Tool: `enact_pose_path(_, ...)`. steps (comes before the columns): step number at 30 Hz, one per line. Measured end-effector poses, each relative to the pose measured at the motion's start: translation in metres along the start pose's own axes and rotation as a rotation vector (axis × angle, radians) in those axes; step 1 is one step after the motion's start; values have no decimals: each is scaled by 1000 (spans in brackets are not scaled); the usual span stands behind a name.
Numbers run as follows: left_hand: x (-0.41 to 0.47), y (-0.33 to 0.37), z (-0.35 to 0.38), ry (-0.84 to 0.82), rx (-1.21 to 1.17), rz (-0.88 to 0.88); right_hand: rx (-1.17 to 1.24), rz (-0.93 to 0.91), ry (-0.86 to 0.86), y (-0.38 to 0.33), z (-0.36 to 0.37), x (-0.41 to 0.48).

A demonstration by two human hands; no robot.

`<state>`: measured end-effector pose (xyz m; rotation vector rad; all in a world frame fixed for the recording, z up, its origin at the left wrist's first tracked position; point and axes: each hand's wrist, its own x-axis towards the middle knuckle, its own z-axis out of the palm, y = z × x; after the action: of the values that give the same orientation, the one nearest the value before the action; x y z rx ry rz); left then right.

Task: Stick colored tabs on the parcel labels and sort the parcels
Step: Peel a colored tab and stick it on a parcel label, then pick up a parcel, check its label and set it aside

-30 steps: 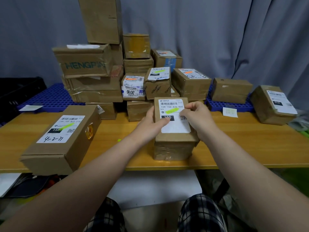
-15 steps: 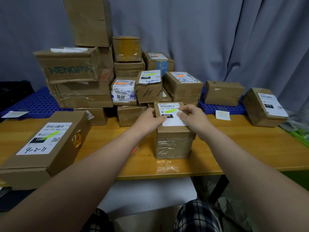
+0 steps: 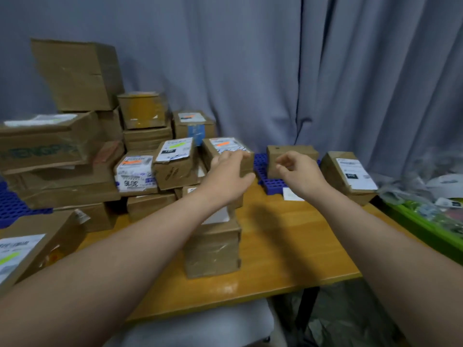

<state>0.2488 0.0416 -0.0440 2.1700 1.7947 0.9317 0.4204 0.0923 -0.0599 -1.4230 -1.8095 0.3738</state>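
Head camera is smeared by motion, so I get little fine print. My left hand (image 3: 226, 176) and right hand (image 3: 300, 171) both hang in the air above the table (image 3: 288, 246), apart from each other, fingers loosely bent, with nothing that I can see in either. The left one overlaps the orange-tabbed parcel (image 3: 225, 144) at its 12 o'clock; I cannot tell whether it touches that box. The front parcel (image 3: 213, 249) stands near the table's front edge, at 6 o'clock from the left hand. My left forearm covers nearly all of its white label (image 3: 218, 217), so only a pale sliver shows.

At 8 o'clock in the frame a large parcel (image 3: 62, 236) is cut by the edge. It carries a green tab (image 3: 8, 257) on its sticker, with illegible text. My right wrist hides part of a small white slip (image 3: 292, 195), and the right hand covers a corner of the plain box (image 3: 293, 154) on the blue grid pallet (image 3: 263, 182). At 3 o'clock a green tray (image 3: 426, 229) runs out of frame, its contents a blur.

Readable: green letters "ENGP" on the taped carton (image 3: 37, 151) at 9 o'clock, the word's ends lost. "3016" sits upside down on the stacked parcel (image 3: 135, 171) at 10 o'clock from the left hand. The far-right parcel (image 3: 350, 176) shows a black block, its digits too soft to read.
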Motion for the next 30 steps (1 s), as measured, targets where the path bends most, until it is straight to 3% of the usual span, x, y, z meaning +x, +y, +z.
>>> enact_pose_path(7,109,40,50,-148,387,196,-201,37,-17,72,-52,74)
enact_pose_path(16,250,20,135,-435,561,-22,-496,140,-190,148,-47,178)
enact_pose_path(21,294,5,165,-515,580,-70,-203,268,4,169,-22,200)
enact_pose_path(24,291,7,165,-498,723,-47,-21,355,83,177,-12,201)
enact_pose_path(27,274,17,150,-372,863,38,193,443,141,177,-10,196)
enact_pose_path(30,257,24,120,-71,993,235,429,504,187,162,-16,187)
